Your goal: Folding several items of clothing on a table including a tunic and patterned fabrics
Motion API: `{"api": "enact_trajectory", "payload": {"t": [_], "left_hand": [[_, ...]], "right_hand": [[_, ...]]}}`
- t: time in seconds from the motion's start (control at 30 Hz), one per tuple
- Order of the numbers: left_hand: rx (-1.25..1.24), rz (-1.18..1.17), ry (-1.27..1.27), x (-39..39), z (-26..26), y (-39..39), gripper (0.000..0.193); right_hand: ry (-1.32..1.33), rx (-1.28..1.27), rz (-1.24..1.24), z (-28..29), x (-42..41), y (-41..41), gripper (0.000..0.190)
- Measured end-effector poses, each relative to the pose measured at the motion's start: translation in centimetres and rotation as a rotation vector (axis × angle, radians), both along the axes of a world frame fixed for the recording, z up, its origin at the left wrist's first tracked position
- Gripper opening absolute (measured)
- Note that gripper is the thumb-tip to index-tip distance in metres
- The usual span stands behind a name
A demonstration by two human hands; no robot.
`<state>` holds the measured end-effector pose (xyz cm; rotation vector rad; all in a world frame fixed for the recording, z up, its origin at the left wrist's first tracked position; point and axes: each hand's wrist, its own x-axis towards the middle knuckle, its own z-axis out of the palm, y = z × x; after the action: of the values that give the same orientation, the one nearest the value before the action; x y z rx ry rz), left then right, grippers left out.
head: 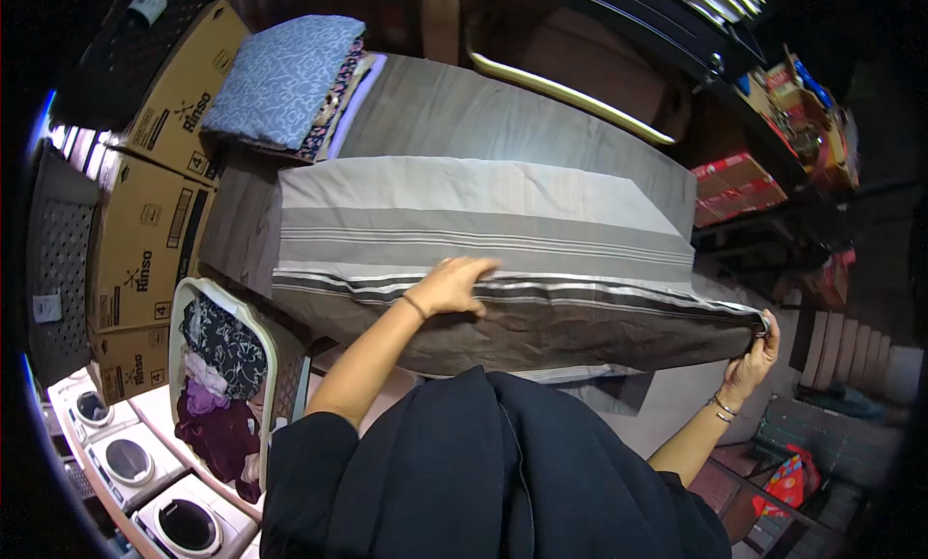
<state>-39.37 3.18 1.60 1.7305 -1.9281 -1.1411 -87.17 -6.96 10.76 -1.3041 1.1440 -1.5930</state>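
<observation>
A large striped cloth [464, 233], light grey, grey and dark brown, lies spread over a wood-grain table [449, 110], its dark part hanging at the near edge. My left hand [451, 287] is over the middle of the cloth, by the black and white stripes, fingers apart and holding nothing. At the right end of the cloth, my right hand [757, 349] grips its corner between thumb and fingers. Folded fabrics [286, 84], a blue patterned one on top, are stacked at the table's far left.
A laundry basket [272, 327] with dark and purple clothes stands near left, beside stacked cardboard boxes [145, 247]. Several front-loading washers or dryers [130, 461] are at lower left. Red-taped boxes [736, 186] sit at right, and a red bag [786, 486] lies lower right.
</observation>
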Motion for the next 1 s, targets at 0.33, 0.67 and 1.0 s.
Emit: {"api": "enact_trajectory", "payload": {"t": [0.33, 0.67, 1.0], "left_hand": [[0.200, 0.301, -0.664, 15.5, 11.0, 13.5, 0.009], [-0.394, 0.472, -0.630, 23.5, 6.3, -0.4, 0.014], [-0.303, 0.541, -0.788, 22.6, -0.8, -5.1, 0.024]], "right_hand": [[0.322, -0.012, -0.170, -2.9, -3.0, -4.2, 0.017], [0.434, 0.080, -0.151, -11.6, 4.3, -21.0, 0.015], [1.289, -0.152, 0.294, -12.8, 17.7, -21.5, 0.071]]}}
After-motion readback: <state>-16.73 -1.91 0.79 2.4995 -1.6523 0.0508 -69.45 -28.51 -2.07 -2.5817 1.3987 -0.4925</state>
